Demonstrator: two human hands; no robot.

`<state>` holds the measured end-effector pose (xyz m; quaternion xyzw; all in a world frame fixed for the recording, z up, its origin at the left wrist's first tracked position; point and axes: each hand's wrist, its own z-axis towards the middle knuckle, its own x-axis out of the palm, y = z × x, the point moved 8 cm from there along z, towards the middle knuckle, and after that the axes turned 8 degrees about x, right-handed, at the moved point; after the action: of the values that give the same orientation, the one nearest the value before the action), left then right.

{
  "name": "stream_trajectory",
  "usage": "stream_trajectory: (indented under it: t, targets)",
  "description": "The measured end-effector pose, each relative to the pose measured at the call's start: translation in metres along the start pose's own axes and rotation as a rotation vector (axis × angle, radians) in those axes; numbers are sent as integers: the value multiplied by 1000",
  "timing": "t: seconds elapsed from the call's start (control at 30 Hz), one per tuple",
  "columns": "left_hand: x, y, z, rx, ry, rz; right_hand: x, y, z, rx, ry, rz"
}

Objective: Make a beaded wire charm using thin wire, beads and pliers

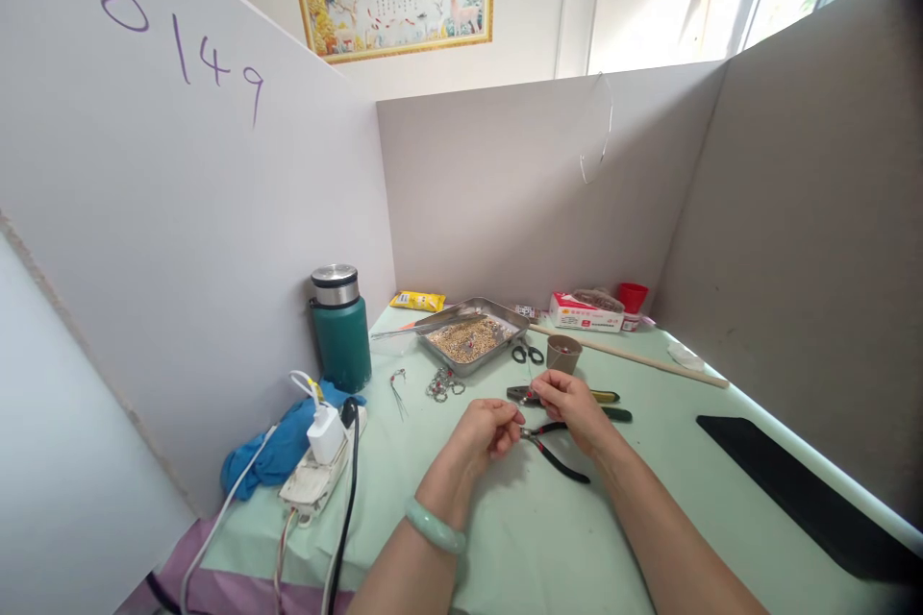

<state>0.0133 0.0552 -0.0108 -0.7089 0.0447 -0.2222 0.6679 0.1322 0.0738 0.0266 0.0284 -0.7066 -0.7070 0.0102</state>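
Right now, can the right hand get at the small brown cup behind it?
Probably yes. The brown cup stands just beyond the right hand, with only bare table between them, but the fingers are pinched on something small with the left hand.

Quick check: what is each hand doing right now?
Left hand: fingers pinched shut on something too small to identify.
Right hand: fingers pinched shut too; held item cannot be told.

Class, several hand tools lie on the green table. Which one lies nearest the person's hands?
The black-handled pliers, directly below the left hand and right hand. The green-handled tools lie behind the hands; the small scissors lie farther back by the tray.
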Motion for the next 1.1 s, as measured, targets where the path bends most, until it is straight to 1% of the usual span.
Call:
stream_trajectory:
  t: [0.1,0.2,0.23,0.3,0.37,0.4,0.47,0.53,0.6,0.77,0.93,1.0,1.1]
  targets:
    - [3,0,-3,-20,33,-59,1,1,0,-9,19,14]
    - [5,1,-3,-30,37,-71,-3,-1,3,-12,-15,-10]
    - [5,1,-3,-30,23,-56,-5,-1,3,-12,-30,-24]
    - [0,-1,-1,-13,-46,2,-7,-1,4,-16,-44,-55]
    - [-5,-5,0,28,-122,62,-3,0,3,-24,-21,-90]
    - [-5,-8,0,52,-129,76,1,1,1,-31,3,-108]
    - [-1,-12,2,99,-79,67,11,3,-2,-44,62,-143]
    - [2,-13,3,135,-35,33,19,5,-4,-51,108,-169]
    - [0,-13,4,147,-48,-18,21,5,-5,-51,124,-185]
    - [-10,-9,5,128,-123,-145,15,7,-3,-92,93,-221]
    - [-7,-6,6,87,-82,-293,15,8,-1,-161,81,-296]
    - [-8,-5,6,85,-103,-255,15,8,0,-179,71,-318]
    - [-13,-5,5,81,-185,-123,17,10,-2,-213,77,-369]
